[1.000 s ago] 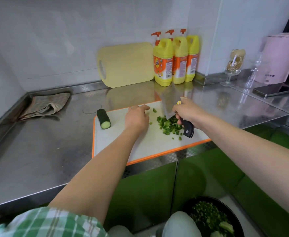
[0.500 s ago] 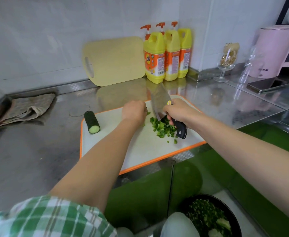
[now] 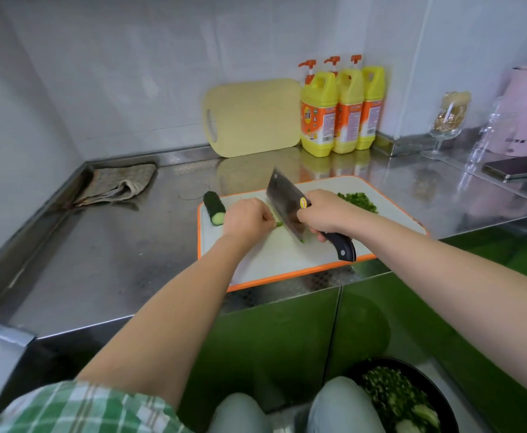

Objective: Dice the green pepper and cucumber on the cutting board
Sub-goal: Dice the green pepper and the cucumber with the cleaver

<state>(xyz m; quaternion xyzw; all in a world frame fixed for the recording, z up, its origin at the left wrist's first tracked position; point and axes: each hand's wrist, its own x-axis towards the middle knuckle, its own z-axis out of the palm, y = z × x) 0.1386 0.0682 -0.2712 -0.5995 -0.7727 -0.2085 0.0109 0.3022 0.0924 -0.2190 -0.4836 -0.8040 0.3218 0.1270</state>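
Steel table (image 3: 99, 260) against white tiled walls; at its front edge, a white, orange-rimmed board (image 3: 274, 260); over the board's middle, a cleaver (image 3: 284, 195), blade tilted, near corner down at the board, black handle gripped by the right hand (image 3: 324, 214); left hand (image 3: 246, 218) just left of the blade, fingers curled; diced pepper (image 3: 359, 201) heaped far right; cucumber (image 3: 214, 207) stub at the far left corner; pepper strip (image 3: 278, 224) pinched at the left fingertips, just beside the blade.
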